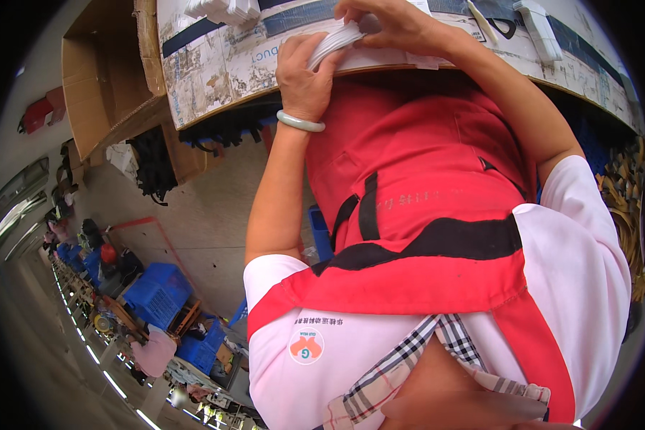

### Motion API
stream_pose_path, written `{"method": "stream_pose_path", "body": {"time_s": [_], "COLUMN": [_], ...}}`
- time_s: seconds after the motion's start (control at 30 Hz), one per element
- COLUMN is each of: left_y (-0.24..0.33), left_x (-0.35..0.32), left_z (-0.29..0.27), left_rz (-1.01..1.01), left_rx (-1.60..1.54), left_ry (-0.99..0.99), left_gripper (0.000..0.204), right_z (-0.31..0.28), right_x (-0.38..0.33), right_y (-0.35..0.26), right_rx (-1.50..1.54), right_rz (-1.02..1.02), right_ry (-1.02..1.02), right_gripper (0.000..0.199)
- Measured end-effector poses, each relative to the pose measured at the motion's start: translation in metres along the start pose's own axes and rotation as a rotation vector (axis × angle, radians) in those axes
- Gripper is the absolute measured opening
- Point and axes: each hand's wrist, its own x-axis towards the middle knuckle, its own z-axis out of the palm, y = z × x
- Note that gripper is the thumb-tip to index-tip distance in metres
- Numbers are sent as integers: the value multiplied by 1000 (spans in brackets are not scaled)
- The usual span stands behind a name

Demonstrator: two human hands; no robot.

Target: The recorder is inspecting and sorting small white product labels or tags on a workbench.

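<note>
My left hand (304,75), with a pale bangle at its wrist, is closed round a bundle of thin white strips (335,44) at the table's near edge. The strips lie pressed together in a slightly curved stack. At the bundle's far right end is my right hand (390,25), its fingers bent and pinching there. What exactly its fingertips hold is partly hidden. More white strips (226,10) lie in a pile farther left, and another white bundle (539,32) rests on the right of the table.
Worn printed cardboard with blue bands covers the table (215,79). A white pen-like tool (483,24) lies at the right. An open cardboard box (107,79) stands left of the table. Black straps (153,165) hang below it. Blue crates (158,294) and another person (154,351) are farther off.
</note>
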Motion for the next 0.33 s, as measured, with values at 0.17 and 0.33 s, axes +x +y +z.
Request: {"method": "stream_pose_path", "body": {"time_s": [0.17,0.33], "left_y": [10,20], "left_x": [21,42], "left_z": [-15,-13], "left_rz": [-5,63], "left_rx": [112,251], "left_ry": [-190,-445], "left_gripper": [31,36], "right_z": [3,5], "right_x": [-1,-5], "right_y": [13,7], "right_rx": [13,-45], "right_rz": [-100,-69], "right_ry": [25,18], "right_gripper": [44,43]}}
